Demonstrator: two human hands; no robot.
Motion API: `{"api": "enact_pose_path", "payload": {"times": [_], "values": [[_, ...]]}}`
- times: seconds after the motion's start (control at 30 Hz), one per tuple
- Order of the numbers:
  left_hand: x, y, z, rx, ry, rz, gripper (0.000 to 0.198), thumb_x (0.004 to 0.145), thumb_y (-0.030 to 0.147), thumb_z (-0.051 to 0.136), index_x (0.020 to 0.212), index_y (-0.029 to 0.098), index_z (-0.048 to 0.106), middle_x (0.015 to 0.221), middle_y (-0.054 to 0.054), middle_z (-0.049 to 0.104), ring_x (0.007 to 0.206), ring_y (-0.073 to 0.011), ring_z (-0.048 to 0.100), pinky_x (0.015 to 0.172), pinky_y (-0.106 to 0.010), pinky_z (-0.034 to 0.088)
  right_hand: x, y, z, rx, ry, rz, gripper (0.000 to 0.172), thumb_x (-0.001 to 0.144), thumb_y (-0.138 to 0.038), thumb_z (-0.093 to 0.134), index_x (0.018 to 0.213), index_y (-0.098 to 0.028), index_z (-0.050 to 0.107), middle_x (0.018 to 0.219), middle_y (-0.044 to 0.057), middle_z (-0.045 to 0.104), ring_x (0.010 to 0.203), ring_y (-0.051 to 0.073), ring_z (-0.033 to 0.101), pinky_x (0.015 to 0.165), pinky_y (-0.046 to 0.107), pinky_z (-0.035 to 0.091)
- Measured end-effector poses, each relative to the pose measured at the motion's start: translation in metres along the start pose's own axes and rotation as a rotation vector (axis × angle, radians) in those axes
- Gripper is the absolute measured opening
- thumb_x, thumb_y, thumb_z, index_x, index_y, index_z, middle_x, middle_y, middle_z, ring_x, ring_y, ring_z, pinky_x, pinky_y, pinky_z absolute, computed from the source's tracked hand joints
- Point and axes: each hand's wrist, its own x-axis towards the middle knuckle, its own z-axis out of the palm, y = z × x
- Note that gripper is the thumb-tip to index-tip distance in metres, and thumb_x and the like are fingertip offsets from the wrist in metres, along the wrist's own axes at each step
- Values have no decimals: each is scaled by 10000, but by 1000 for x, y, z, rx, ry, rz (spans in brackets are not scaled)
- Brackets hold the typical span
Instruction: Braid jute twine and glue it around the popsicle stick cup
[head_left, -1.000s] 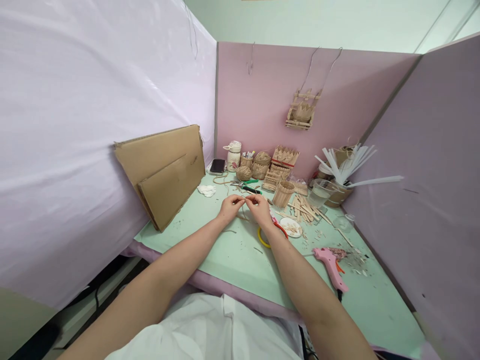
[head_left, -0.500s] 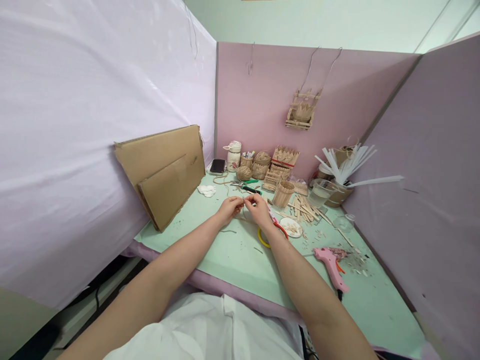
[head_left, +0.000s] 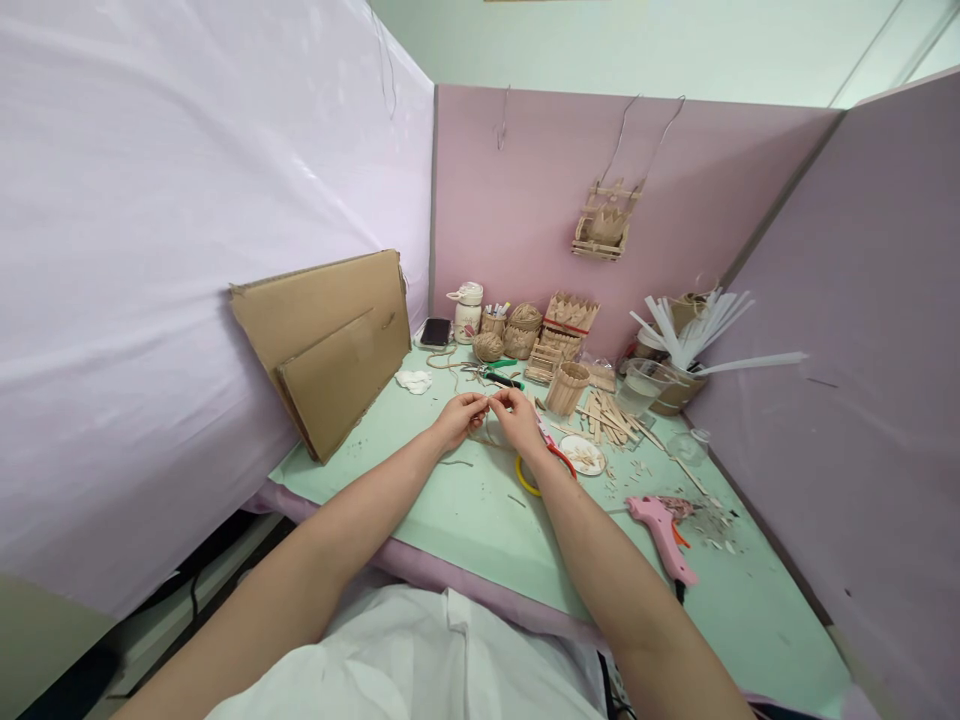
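My left hand (head_left: pixel 459 420) and my right hand (head_left: pixel 514 416) meet over the middle of the green table, fingertips pinched close together. Between them is a thin piece of twine (head_left: pixel 489 430), its lower part looping down under the hands. The exact grip point is too small to make out. Partly beneath my right wrist lie scissors (head_left: pixel 564 458) with red and yellow handles. Just beyond the hands are pliers (head_left: pixel 504 380) with dark and green handles. A cup made of wooden sticks (head_left: pixel 568 388) stands upright past my right hand.
A pink glue gun (head_left: pixel 663 535) lies at right. Loose wooden sticks (head_left: pixel 606 420), a white dish (head_left: pixel 582 455) and a clear cup of liquid (head_left: pixel 641 385) are nearer the hands. Cardboard (head_left: pixel 337 360) leans at left. A twine ball (head_left: pixel 487 347) and a bottle (head_left: pixel 468 312) stand at the back.
Both hands stay in the same place with fingertips together. The twine loop below them has shifted slightly; everything else looks unchanged.
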Motion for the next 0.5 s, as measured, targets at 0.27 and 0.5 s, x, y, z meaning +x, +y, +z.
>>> {"api": "enact_pose_path", "payload": {"times": [0.27,0.5], "values": [[-1,-2,3,216,-35,-3,412,594,486,730,729,127,580,585,38,497,446,-32,287,464,-221,168,5,13,3,73,33,104,207,741,-401,524,707,-198,548,694,4,572,707,169,516,695,297,407],[-4,-3,7,485,-111,52,360,629,466,685,695,126,588,587,19,546,475,-51,336,485,-218,223,10,29,-3,-62,281,227,174,733,-364,472,676,-202,502,703,24,565,745,187,493,715,305,377]]}}
